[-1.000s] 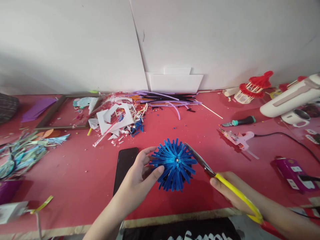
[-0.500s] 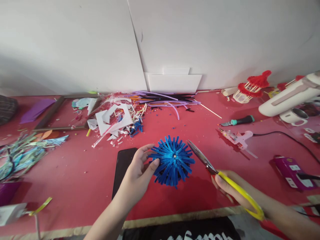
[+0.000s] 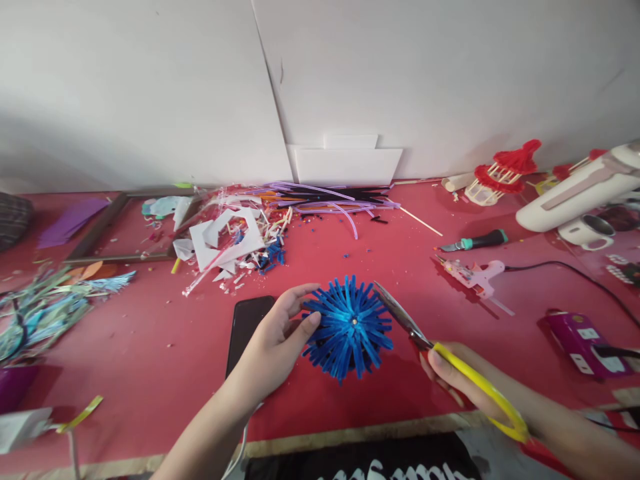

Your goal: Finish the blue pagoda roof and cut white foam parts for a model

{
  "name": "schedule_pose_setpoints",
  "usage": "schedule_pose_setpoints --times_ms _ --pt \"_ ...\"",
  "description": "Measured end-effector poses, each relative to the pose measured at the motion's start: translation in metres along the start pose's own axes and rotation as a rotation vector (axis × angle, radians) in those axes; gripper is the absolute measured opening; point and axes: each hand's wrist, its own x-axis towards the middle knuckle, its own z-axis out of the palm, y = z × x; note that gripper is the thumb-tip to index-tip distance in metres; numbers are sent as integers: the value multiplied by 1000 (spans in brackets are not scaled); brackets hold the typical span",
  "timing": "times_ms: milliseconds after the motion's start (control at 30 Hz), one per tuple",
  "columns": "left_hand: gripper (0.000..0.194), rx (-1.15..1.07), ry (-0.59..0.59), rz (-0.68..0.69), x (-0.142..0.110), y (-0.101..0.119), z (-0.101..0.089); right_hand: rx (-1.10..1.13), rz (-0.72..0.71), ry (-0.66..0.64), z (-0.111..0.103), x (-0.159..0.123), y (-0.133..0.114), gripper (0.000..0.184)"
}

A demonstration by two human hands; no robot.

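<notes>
Head view: Blue ball between hand and blades

Left hand (image 3: 270, 350) pinches the ball (image 3: 350, 327) by its left rim, fingers narrow, likely to steady it while baring the rest. It sits right of the phone (image 3: 244, 330). Right hand's (image 3: 453, 381) fingers wrap the scissors (image 3: 403, 317), whose tips point far-left beside the spikes, probably for close control.

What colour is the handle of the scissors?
The scissors' handle looks yellow and red, best seen in the head view.

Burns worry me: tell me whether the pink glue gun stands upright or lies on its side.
On its side: the glue gun lies flat on the red table, its side profile facing up.
</notes>
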Motion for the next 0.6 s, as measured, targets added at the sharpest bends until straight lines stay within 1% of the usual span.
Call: schedule_pose_setpoints --times_ms 167,233,433,600 --pt "42 -14 0 -16 -2 0 0 4 56 -109 1 -2 -6 64" --pt "42 -18 -2 -21 -3 0 -1 12 65 -130 1 -2 -9 64" --pt "42 -28 12 -15 -4 -1 -1 7 -1 -93 4 4 -10 66" --pt "42 -39 20 -15 -5 -1 -1 52 23 -61 6 6 -6 67"
